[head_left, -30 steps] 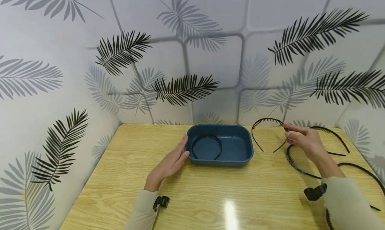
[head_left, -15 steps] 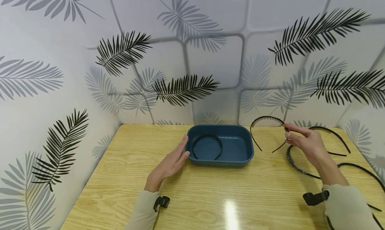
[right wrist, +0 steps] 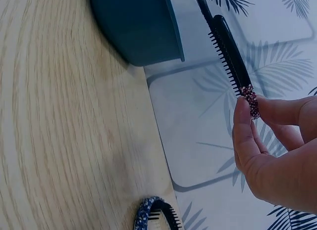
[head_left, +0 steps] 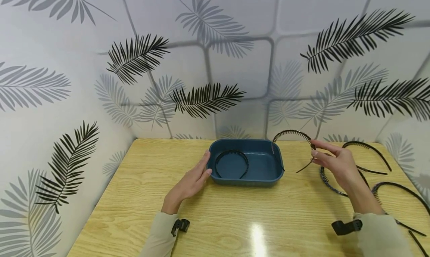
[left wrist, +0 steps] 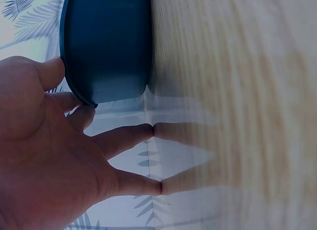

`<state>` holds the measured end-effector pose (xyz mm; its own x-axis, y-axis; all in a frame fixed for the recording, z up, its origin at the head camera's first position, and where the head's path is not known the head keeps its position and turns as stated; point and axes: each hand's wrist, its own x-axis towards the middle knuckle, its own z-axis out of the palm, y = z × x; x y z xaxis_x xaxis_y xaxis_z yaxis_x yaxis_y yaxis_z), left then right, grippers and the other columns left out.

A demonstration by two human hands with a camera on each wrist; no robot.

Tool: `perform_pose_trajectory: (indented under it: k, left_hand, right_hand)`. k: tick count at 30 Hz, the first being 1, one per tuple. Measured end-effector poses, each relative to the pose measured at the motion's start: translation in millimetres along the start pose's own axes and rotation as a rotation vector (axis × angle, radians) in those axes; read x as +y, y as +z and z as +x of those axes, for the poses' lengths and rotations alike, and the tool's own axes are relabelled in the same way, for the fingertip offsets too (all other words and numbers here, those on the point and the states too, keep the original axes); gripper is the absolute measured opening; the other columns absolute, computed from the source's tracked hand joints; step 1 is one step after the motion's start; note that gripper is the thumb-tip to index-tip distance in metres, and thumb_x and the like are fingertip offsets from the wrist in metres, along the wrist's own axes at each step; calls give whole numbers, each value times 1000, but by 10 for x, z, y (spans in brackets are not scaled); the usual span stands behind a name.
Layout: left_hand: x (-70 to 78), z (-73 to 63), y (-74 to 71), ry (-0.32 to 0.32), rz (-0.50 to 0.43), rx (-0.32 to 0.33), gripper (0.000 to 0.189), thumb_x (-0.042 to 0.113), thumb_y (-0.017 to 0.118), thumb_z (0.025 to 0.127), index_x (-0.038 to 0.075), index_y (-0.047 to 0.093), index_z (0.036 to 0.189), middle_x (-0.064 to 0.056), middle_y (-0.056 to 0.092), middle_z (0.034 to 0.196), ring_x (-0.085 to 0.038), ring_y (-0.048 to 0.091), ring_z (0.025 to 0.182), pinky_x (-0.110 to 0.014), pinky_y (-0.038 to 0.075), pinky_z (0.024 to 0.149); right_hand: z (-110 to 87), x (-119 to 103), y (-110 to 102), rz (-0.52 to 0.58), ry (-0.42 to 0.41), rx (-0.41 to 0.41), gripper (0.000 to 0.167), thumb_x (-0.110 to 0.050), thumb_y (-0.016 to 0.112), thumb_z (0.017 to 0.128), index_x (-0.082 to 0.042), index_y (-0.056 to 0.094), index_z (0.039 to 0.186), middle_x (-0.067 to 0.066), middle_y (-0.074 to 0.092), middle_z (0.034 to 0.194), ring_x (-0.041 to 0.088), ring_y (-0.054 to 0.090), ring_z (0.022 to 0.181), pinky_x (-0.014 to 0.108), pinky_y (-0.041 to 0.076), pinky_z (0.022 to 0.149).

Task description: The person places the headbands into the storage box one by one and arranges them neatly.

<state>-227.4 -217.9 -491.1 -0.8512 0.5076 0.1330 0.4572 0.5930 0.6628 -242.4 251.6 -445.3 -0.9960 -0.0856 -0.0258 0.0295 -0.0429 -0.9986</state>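
Wooden table (head_left: pixel 215 223): one headband (head_left: pixel 231 151) inside blue tray (head_left: pixel 245 182), others left outside.
Our right hand (head_left: pixel 339 163) pinches a raised headband (head_left: pixel 292 131); loose headbands (head_left: pixel 393 183) lie around it. Our left hand (head_left: pixel 188 180), fingers straight, touches the tray.

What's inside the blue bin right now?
A dark headband lies in the left side of the bin. Its near wall hides its own inner side; the held headband covers a sliver at right.

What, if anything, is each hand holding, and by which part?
The right hand pinches a toothed headband by one side, where it is speckled. The left hand only touches the blue container's end.
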Motion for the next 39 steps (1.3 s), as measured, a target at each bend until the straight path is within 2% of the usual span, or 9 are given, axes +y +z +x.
perform_pose_trajectory:
  k: [5, 7, 11, 13, 15, 20, 26, 32, 39]
  left_hand:
    - [1, 4, -3, -5, -5, -5, 63, 24, 36, 114, 0, 4, 164, -17, 3, 171, -26, 6, 157, -46, 16, 125]
    - [-2, 9, 1, -2, -11, -2, 64, 25, 36, 114, 0, 4, 164, -18, 3, 171, -27, 6, 157, -48, 16, 125]
    - [-4, 12, 4, 2, -15, 2, 64, 25, 36, 114, 0, 4, 164, -16, 2, 171, -26, 6, 157, -47, 16, 125]
    - [2, 9, 0, 2, -14, 0, 64, 25, 36, 114, 0, 4, 164, -14, 1, 171, -25, 6, 157, -46, 16, 125]
    - [5, 10, -1, 7, -16, 1, 64, 24, 37, 114, 0, 4, 164, -14, 2, 171, -26, 6, 157, -46, 16, 125]
    - [-1, 16, 4, 18, -8, 3, 63, 22, 36, 114, -2, 4, 163, -21, 3, 170, -28, 6, 157, -48, 16, 125]
    - [-11, 15, -8, 6, 1, -9, 63, 23, 36, 114, -1, 4, 163, -19, 2, 170, -26, 6, 157, -45, 15, 125]
    - [-14, 10, -12, -2, 2, -12, 63, 24, 36, 114, -1, 4, 163, -16, 1, 171, -26, 5, 157, -45, 15, 125]
    - [-3, 4, -3, 6, 0, 0, 63, 21, 37, 114, -3, 5, 163, -21, 3, 170, -29, 7, 157, -48, 16, 124]
  right_hand:
    - [-32, -10, 96, 15, -1, -5, 60, -14, 73, 98, -1, 49, 152, 18, 22, 167, 1, 69, 100, 22, 56, 88]
    - [-41, -16, 135, 33, -12, -8, 59, -13, 72, 98, -1, 49, 151, 16, 27, 165, 2, 69, 101, 23, 56, 88]
    - [-55, -29, 205, 76, -45, -16, 55, -9, 72, 98, -1, 53, 149, 4, 49, 146, 4, 70, 101, 24, 57, 87]
    - [-58, -33, 239, 99, -56, -19, 53, -8, 72, 97, -2, 55, 148, -5, 54, 136, 5, 70, 101, 24, 57, 87]
    - [-57, -34, 276, 116, -66, -21, 52, -6, 72, 97, -3, 56, 147, -9, 58, 131, 6, 71, 100, 25, 58, 86]
    - [-42, -21, 391, 140, -89, -21, 50, -2, 71, 97, 0, 58, 144, -8, 61, 128, 6, 71, 100, 25, 58, 84]
    - [-21, -32, 552, 125, -120, -17, 49, -2, 71, 97, 3, 58, 144, -5, 64, 126, 7, 73, 94, 26, 59, 83]
    - [25, -45, 703, 125, -105, -14, 50, -3, 72, 96, 2, 58, 144, -4, 65, 124, 8, 72, 91, 26, 59, 83]
    - [52, -1, 855, 139, -86, -8, 51, -3, 72, 96, 4, 56, 144, -5, 65, 125, 10, 73, 88, 26, 59, 83]
